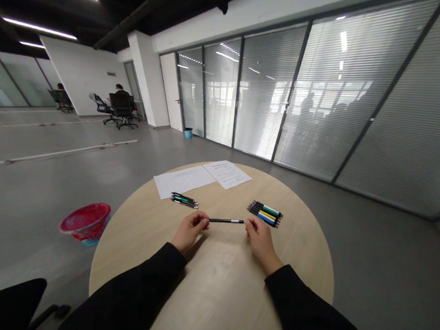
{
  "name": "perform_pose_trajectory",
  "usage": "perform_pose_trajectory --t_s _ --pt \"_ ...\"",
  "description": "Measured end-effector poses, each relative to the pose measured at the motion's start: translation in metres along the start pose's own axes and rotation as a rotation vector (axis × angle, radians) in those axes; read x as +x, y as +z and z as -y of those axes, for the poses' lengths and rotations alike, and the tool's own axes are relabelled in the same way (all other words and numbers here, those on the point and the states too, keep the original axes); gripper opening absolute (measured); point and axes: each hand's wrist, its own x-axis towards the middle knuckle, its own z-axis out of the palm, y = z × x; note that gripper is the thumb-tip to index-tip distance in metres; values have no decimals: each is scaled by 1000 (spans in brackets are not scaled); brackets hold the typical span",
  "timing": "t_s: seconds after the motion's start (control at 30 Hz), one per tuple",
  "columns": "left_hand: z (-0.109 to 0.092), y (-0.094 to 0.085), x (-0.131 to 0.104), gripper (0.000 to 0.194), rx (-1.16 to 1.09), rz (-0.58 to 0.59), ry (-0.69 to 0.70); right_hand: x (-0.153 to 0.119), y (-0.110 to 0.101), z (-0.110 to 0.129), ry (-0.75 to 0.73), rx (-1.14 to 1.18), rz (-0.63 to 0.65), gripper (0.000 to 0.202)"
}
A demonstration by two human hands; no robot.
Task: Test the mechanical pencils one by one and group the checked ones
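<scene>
One slim black pen with white band (pixel 223 220), lettering illegible: between my hands, over the round pale-wood table (pixel 219 285). My left hand (pixel 192 229): fingertips pinched on one end. My right hand (pixel 260 238): fingers curled beside the other; grip indeterminable. White printed paper sheets (pixel 227 174): text unreadable.

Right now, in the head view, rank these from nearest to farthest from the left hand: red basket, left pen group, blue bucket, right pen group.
From the left hand:
1. Left pen group: on the table, just beyond the hand.
2. Right pen group: on the table's right side.
3. Red basket: off the table, to its left.
4. Blue bucket: far across the room.
</scene>
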Motion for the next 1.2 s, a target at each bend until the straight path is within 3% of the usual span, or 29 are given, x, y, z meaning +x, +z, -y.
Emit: perform_pose_trajectory --t_s 0.93,1.2 --pt "-4 0 -1 26 33 -6 -3 1 -2 2 -59 -75 2 36" --pt "-5 0 -1 28 41 9 4 1 0 -4 -24 8 10 37"
